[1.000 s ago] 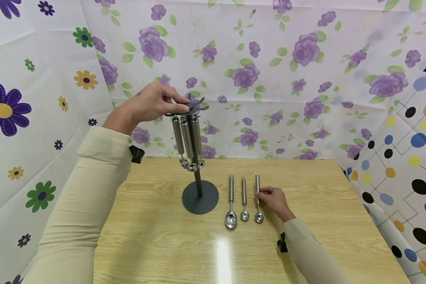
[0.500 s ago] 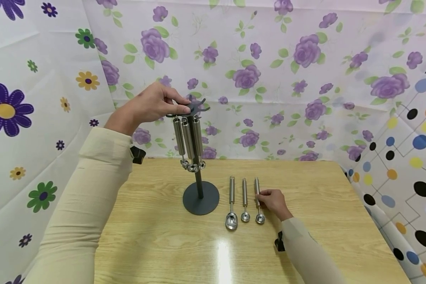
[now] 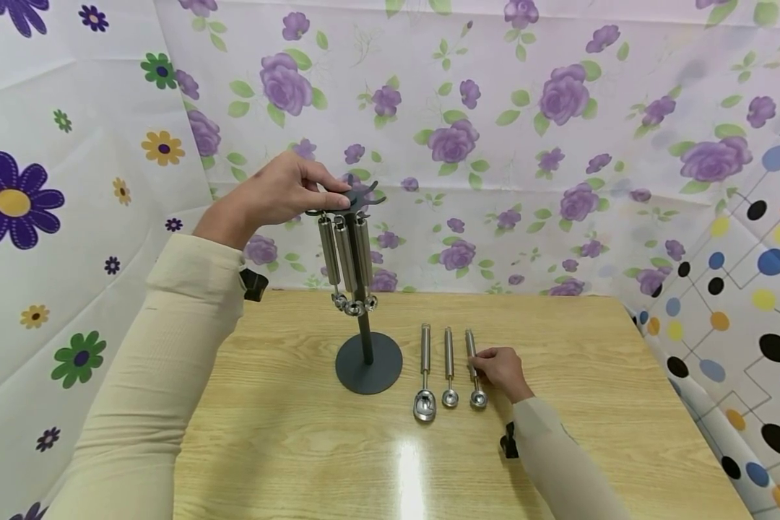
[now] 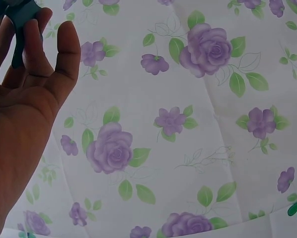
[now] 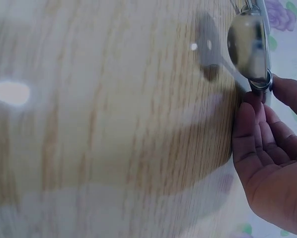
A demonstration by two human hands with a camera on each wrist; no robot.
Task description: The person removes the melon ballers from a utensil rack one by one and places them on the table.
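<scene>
My left hand (image 3: 292, 189) pinches the hooked top of a dark grey utensil stand (image 3: 367, 365) between thumb and fingers; several steel-handled utensils (image 3: 344, 253) hang from its hooks. In the left wrist view, curled fingers (image 4: 35, 54) hold the dark hook plate (image 4: 24, 20). On the table to the right, my right hand (image 3: 503, 370) pinches the handle of a small steel scoop (image 3: 478, 399), which leans slightly left at its top. Beside it lie another small scoop (image 3: 450, 398) and a larger oval scoop (image 3: 425, 406). The right wrist view shows the hand (image 5: 272, 163) near shiny steel.
The stand rises from a round base on a light wooden table (image 3: 299, 448). Flowered cloth (image 3: 455, 108) hangs behind and on the left, and dotted cloth (image 3: 754, 289) on the right. A black wrist mount (image 3: 509, 442) sits on the right sleeve.
The scoop in my right hand has its handle end lower and turned slightly left. My left hand stays on the stand's top. The head view has shifted slightly.
</scene>
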